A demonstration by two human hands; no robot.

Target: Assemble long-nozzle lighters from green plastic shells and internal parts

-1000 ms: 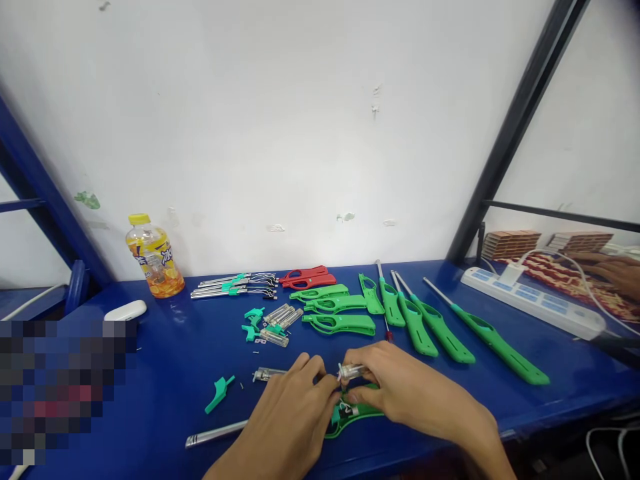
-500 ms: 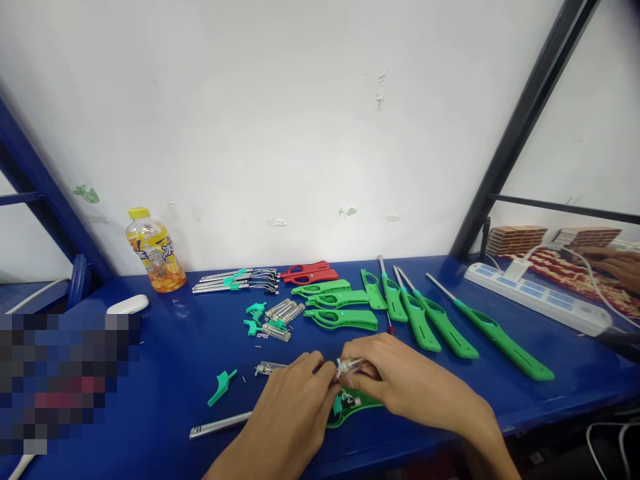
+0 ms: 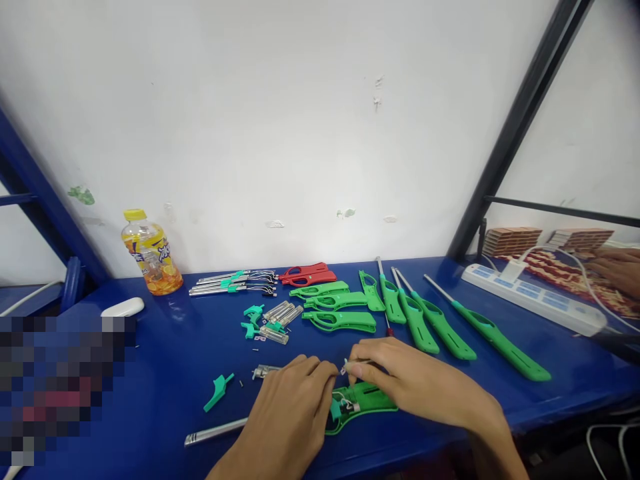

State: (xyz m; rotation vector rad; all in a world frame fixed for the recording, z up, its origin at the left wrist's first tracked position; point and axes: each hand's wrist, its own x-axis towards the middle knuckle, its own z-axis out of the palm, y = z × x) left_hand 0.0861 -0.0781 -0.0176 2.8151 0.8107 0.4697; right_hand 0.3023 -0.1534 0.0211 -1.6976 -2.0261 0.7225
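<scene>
By the hollow green plastic shell, steady the tiny whitish piece your right hand pinches. Your left hand hides any grip.

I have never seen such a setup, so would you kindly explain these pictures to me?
There is no machine here: a person works barehanded, filmed by a camera worn on their head. The left hand covers the front of an open green handle shell; the right hand pinches a small part mostly hidden from view. On the blue table lie green shells, red shells, wired metal tubes, clear tanks, teal triggers and, to the right, four green lighters. A drink bottle stands at the left; a power strip lies at the right.
</scene>
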